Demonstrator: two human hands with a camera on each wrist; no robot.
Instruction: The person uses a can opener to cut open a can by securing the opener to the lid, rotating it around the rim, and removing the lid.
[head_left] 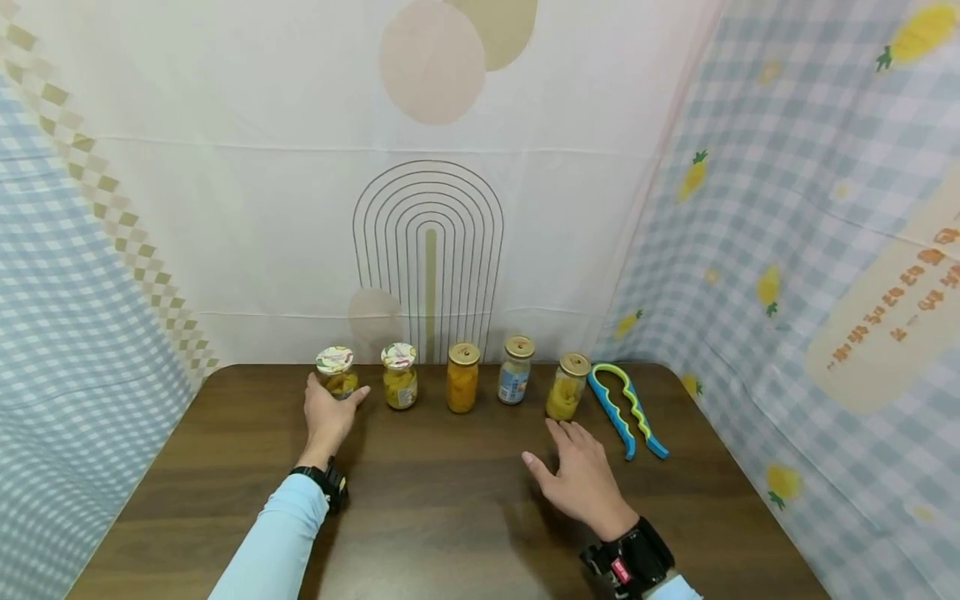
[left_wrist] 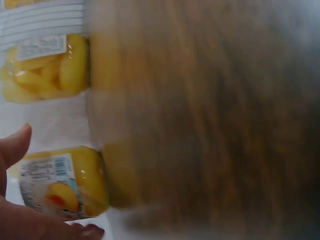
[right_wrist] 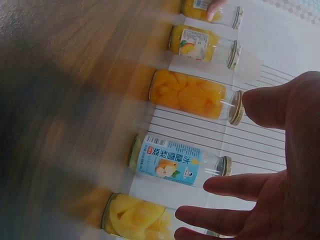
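Five jars of fruit stand in a row along the table's back edge. At the leftmost jar (head_left: 343,384), with its patterned lid, my left hand (head_left: 330,419) has the thumb spread to one side and the fingers by the other. In the left wrist view the thumb stands apart from this jar's labelled side (left_wrist: 62,185). My right hand (head_left: 577,479) is spread just in front of the rightmost jar (head_left: 566,389), which has a gold lid and pale yellow pieces. In the right wrist view its straight fingers overlap that jar (right_wrist: 137,217), with nothing held.
Between the hands stand a second patterned-lid jar (head_left: 400,379), an orange-filled jar (head_left: 462,380) and a blue-labelled jar (head_left: 515,373). A blue and green jar opener (head_left: 618,408) lies at the right. Behind the brown table (head_left: 420,500) hangs a white cloth (head_left: 262,225).
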